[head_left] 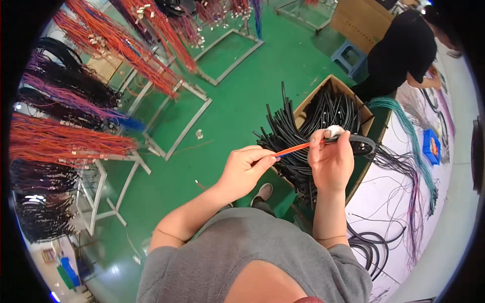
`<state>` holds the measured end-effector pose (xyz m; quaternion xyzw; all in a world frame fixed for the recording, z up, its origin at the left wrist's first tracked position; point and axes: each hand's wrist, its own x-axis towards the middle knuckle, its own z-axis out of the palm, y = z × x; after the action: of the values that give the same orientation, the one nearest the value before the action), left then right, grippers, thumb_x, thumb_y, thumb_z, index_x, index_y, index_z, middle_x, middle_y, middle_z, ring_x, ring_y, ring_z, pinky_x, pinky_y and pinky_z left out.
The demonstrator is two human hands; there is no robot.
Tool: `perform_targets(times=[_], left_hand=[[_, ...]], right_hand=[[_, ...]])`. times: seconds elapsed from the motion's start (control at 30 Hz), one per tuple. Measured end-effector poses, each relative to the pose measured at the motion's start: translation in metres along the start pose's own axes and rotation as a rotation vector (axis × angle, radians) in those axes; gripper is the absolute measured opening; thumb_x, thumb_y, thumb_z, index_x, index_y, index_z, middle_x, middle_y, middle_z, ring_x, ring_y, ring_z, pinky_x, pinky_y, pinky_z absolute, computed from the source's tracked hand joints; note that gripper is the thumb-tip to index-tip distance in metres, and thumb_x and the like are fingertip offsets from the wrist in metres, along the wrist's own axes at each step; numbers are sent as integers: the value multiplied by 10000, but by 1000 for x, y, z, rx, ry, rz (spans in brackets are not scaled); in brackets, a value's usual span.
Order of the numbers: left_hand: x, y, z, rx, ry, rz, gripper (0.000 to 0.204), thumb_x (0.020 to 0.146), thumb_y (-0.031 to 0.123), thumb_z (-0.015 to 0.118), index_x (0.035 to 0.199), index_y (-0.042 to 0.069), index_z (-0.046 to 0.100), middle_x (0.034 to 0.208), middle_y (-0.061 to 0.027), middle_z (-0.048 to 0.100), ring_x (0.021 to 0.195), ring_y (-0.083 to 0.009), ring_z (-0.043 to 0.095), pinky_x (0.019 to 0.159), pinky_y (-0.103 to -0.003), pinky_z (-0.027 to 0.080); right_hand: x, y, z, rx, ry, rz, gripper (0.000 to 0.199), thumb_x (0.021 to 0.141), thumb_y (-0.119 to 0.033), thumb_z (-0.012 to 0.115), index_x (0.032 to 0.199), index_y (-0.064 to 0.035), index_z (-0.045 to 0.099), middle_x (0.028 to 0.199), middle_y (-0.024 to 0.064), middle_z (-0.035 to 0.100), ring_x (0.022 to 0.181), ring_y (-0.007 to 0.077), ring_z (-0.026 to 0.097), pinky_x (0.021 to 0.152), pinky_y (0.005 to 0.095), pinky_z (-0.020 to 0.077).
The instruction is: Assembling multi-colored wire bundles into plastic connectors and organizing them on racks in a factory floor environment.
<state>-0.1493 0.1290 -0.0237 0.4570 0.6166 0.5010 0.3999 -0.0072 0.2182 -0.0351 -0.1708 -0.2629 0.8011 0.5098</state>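
My left hand is closed in a pinch on a thin bundle of orange-red wires, with a bit of blue showing at the fingertips. The bundle runs taut to my right hand, whose thumb and fingers grip the end of a black tube that curves away to the right. A white wrap covers one fingertip of that hand. Whether the wires go inside the tube is hidden by the fingers. Just beyond both hands stands a cardboard box heaped with black tubes, several sticking out over its left side.
At right is a white table with teal wires, a blue bin and loose black cables. A person in black works at the far right near a blue stool. Metal racks hung with orange wires line the left.
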Motion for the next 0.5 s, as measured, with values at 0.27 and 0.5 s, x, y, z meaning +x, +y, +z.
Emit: perform_targets(times=[0.27,0.5], left_hand=[[-4,4,13,-205,-199,-201,106,776,78,511,794,-4,576,659,-64,551,591,-110,504,528,-246,402],[-22,8,-21,-63,-220,78,163,804,134,482,828,-2,568,681,-88,565,629,-126,531,571,-256,418]], right_hand=[[-4,-12,6,-17,88,61,336,858,-364,365,735,-57,424,516,12,405,371,55,328,320,184,264],[-16,2,56,-229,-335,175,275,855,-300,377,753,-49,425,513,23,397,339,76,295,300,187,212]])
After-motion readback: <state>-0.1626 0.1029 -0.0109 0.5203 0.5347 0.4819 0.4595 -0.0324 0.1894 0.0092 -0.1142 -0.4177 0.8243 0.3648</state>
